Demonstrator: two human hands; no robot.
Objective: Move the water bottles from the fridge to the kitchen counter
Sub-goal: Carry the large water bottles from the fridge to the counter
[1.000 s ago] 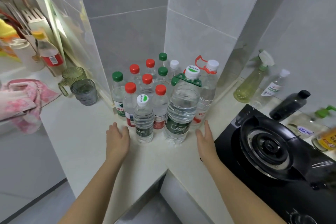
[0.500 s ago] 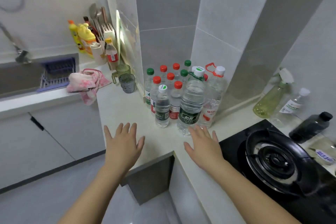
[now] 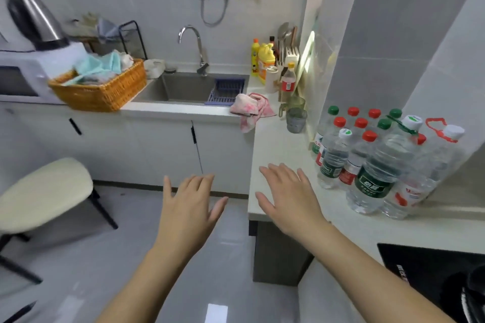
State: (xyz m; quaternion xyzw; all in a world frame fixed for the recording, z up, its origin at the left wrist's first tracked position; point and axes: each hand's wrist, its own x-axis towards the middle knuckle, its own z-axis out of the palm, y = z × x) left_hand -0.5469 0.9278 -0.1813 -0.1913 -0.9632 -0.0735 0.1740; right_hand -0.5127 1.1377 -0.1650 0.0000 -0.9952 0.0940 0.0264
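View from a head camera looking down at a kitchen corner. Both hands are stretched forward, palms down, fingers straight and spread, holding nothing. The left hand hangs over the grey floor, just off the counter's corner. The right hand is over the edge of the white kitchen counter; whether it touches the surface cannot be told. The water bottles stand upright in a tight cluster on the counter, pushed into the tiled wall corner, near the right hand but apart from it. Red, green and white caps show; the back rows are mostly hidden behind the front ones, so an exact count is not possible. Two large bottles stand in front on the right, one with a green label, and one with a red carry handle. A black stove is cut off at the lower right. Further back are a sink, a pink cloth draped over the counter edge, and a wicker basket. A stool at the left is blurred.
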